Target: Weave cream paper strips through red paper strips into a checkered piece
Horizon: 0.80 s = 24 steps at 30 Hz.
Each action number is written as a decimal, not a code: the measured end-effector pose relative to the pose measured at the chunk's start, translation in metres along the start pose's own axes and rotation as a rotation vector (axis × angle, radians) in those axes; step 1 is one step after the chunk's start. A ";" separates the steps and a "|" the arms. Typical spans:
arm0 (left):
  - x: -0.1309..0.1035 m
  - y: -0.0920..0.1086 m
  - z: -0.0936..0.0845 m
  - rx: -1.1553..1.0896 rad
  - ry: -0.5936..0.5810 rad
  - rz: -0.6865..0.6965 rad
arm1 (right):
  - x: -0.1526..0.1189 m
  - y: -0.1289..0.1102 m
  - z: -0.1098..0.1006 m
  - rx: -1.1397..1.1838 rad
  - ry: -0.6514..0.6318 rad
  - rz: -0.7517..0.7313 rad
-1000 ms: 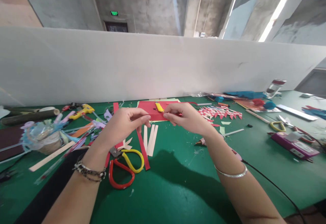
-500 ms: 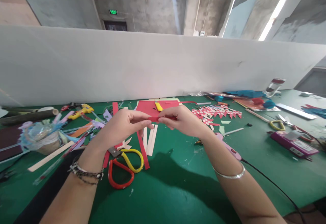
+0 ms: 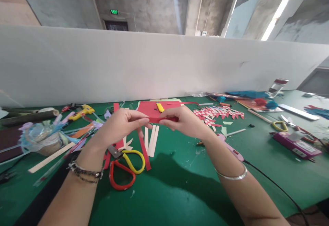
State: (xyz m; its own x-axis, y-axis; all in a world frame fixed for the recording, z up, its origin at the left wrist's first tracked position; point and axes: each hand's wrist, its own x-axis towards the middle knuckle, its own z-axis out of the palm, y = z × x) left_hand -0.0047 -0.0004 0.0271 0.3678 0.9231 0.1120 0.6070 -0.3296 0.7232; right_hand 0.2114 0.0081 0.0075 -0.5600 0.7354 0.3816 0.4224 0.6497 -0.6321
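A small red strip (image 3: 154,120) is stretched between my two hands, above the green table. My left hand (image 3: 125,122) pinches its left end between thumb and fingers. At the other end, my right hand (image 3: 177,120) grips it, with the fingers closed. Behind the hands lie red paper (image 3: 146,108) and a yellow cutter (image 3: 160,107). Scissors (image 3: 128,166) with one red and one yellow handle rest below my left hand. Pale strips (image 3: 153,142) and a long red strip (image 3: 145,154) lie beneath the hands.
Woven red-and-white paper pieces (image 3: 218,112) lie right of centre. A pink glue gun (image 3: 232,149) with a black cable is beside my right forearm. At the left are a yellow glue gun (image 3: 82,112) and a wrapped pot (image 3: 47,143). A white partition (image 3: 154,65) stands behind.
My left hand has shifted slightly left along the strip, so more red shows between the hands. My right hand has hardly moved.
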 end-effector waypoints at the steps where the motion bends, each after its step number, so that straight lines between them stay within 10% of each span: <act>1: 0.000 -0.003 -0.002 -0.004 0.007 -0.006 | 0.000 0.000 -0.001 -0.006 0.007 0.010; 24: -0.002 -0.031 -0.033 0.026 0.224 -0.034 | -0.006 0.018 -0.030 0.299 0.177 0.144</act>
State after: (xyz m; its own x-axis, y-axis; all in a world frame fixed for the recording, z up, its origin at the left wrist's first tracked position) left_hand -0.0476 0.0144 0.0275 0.1835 0.9536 0.2385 0.6353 -0.3002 0.7115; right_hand 0.2439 0.0214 0.0138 -0.3673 0.8541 0.3682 0.2462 0.4710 -0.8471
